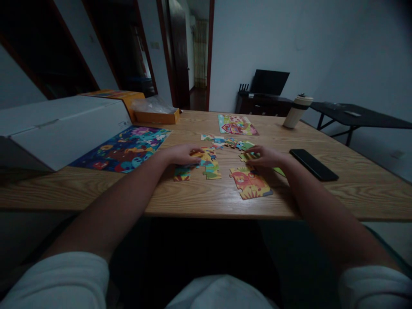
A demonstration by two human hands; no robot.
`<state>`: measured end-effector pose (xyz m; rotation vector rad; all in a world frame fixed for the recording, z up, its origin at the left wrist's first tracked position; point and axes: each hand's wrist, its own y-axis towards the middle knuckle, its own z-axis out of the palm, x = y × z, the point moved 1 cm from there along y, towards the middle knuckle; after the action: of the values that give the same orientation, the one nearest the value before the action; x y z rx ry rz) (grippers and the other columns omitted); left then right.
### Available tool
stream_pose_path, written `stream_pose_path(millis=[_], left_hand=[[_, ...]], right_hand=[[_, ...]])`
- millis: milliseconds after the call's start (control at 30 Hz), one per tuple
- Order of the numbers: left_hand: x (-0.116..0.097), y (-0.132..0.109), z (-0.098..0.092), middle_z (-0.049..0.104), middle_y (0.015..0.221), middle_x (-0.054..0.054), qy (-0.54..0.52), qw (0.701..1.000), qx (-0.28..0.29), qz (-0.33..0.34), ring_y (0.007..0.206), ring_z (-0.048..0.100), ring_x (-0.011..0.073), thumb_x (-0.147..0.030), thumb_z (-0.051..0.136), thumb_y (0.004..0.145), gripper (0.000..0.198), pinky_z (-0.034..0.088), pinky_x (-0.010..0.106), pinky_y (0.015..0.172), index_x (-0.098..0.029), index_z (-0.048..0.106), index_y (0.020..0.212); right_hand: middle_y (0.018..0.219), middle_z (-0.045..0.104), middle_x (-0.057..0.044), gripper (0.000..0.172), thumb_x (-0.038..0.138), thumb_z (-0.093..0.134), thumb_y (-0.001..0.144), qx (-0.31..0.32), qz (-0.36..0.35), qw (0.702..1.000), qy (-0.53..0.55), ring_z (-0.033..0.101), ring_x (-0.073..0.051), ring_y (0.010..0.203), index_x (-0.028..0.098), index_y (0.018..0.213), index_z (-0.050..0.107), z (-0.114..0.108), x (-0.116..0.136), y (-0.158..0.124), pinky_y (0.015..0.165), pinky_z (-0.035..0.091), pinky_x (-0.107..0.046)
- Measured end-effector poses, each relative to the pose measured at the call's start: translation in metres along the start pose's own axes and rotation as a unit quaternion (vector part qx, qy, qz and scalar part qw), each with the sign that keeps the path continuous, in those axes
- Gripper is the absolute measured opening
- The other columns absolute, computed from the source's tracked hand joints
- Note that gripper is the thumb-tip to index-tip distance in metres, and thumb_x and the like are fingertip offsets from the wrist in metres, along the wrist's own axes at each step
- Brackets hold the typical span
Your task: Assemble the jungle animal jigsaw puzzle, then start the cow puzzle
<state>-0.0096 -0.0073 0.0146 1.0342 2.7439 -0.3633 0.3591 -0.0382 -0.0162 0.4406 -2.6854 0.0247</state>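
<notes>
My left hand (186,155) rests at the left side of a partly joined group of yellow and green puzzle pieces (210,162), its thumb and fingers curled on the edge of a piece. Across from it, my right hand (264,156) has thumb and fingertips closed on a yellow-green puzzle piece (244,158), partly hidden by the fingers. Nearer the table's front edge lies a joined section with an orange-red animal (250,182). A separate teal and yellow piece (182,173) sits below my left hand. Several loose pieces (231,142) lie in an arc beyond both hands.
On the wooden table (199,206), a finished dark-blue puzzle (125,148) lies beside a large white box (64,128). An orange box (157,116) holds clear plastic. Farther back are a pink-green puzzle (236,124) and a tumbler (296,112). A black phone (313,164) lies right.
</notes>
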Motion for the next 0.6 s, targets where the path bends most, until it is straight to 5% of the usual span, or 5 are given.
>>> stream_pose_path(millis=[100, 200, 367, 500, 600], left_hand=[[0.007, 0.000, -0.002, 0.055, 0.143, 0.009, 0.009, 1.000, -0.015, -0.010, 0.126, 0.053, 0.0240, -0.057, 0.051, 0.086, 0.064, 0.039, 0.033, 0.105, -0.023, 0.053, 0.140], [0.008, -0.001, -0.002, 0.052, 0.146, 0.010, 0.026, 1.000, 0.004, -0.012, 0.128, 0.051, 0.0263, -0.065, 0.053, 0.083, 0.072, 0.038, 0.035, 0.106, -0.023, 0.052, 0.142], [0.003, -0.002, -0.003, 0.049, 0.149, 0.010, 0.039, 0.999, 0.013, -0.019, 0.133, 0.047, 0.0262, -0.070, 0.055, 0.080, 0.078, 0.035, 0.033, 0.108, -0.024, 0.050, 0.143], [0.007, -0.002, -0.004, 0.045, 0.153, 0.009, 0.028, 0.999, 0.036, -0.021, 0.135, 0.045, 0.0263, -0.069, 0.054, 0.080, 0.081, 0.034, 0.034, 0.109, -0.024, 0.046, 0.146], [0.015, -0.001, -0.004, 0.043, 0.154, 0.009, 0.010, 0.999, 0.050, -0.019, 0.135, 0.045, 0.0244, -0.067, 0.056, 0.080, 0.082, 0.034, 0.032, 0.109, -0.024, 0.044, 0.148]], right_hand=[[0.109, 0.073, -0.009, 0.060, 0.050, 0.074, 0.078, 0.022, 0.011, 1.000, 0.011, 0.068, -0.025, 0.090, 0.024, 0.131, 0.065, 0.000, 0.003, -0.004, 0.084, 0.053, -0.039], [0.114, 0.071, -0.010, 0.064, 0.047, 0.080, 0.071, -0.022, -0.023, 0.999, 0.034, 0.067, -0.026, 0.092, 0.024, 0.128, 0.066, 0.001, -0.003, -0.003, 0.082, 0.054, -0.040], [0.104, 0.071, -0.010, 0.046, 0.039, 0.075, 0.076, -0.087, -0.009, 0.980, 0.180, 0.066, -0.020, 0.079, 0.019, 0.117, 0.069, 0.002, -0.004, 0.003, 0.067, 0.055, -0.034], [0.104, 0.070, -0.009, 0.036, 0.042, 0.072, 0.079, -0.100, -0.051, 0.954, 0.277, 0.066, -0.021, 0.087, 0.019, 0.107, 0.070, 0.003, 0.035, 0.001, 0.075, 0.055, -0.035], [0.097, 0.068, -0.006, 0.034, 0.043, 0.070, 0.081, -0.035, -0.078, 0.955, 0.286, 0.064, -0.019, 0.082, 0.020, 0.106, 0.070, 0.015, 0.073, -0.001, 0.071, 0.053, -0.032]])
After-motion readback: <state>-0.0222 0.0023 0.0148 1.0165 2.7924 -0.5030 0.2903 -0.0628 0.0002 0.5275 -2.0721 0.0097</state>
